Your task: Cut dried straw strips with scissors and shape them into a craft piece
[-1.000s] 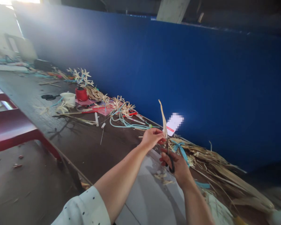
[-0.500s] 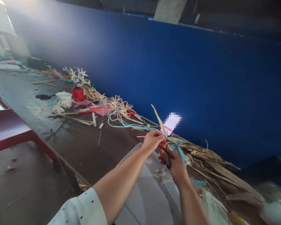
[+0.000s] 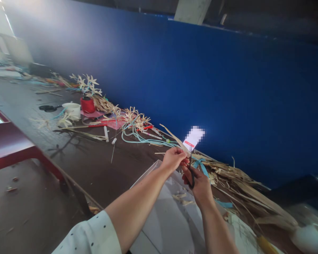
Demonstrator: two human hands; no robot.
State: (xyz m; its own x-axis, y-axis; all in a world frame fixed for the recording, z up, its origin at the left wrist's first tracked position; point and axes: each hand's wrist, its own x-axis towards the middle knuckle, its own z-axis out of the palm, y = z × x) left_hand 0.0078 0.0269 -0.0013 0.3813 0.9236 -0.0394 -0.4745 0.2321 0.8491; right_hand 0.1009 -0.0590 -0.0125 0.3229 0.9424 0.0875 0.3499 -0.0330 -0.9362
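Observation:
My left hand (image 3: 174, 157) is closed, thumb and fingers pinching the base of a long, tan strip of dried husk (image 3: 172, 134). The strip slants up to the left from my fingertips. My right hand (image 3: 200, 184) grips a pair of dark scissors (image 3: 192, 173) with fingers at the handle loops. The blades point upward, right beside the strip's lower end; whether they touch it I cannot tell. Below both hands lies a white box or tray (image 3: 161, 201) with a few pale scraps (image 3: 184, 199) in it.
Dried husk strips (image 3: 243, 187) pile up on the right. A lit phone (image 3: 192, 139) leans at the blue partition (image 3: 159, 70). Left along the table are blue cords (image 3: 137, 140), husk flowers (image 3: 135, 118), a red spool (image 3: 87, 105), a white cup (image 3: 72, 111) and black scissors (image 3: 49, 108).
The husk strip's tip has swung down to the left, so the strip lies flatter. The scissors have moved slightly right and up. My left hand stays nearly in place.

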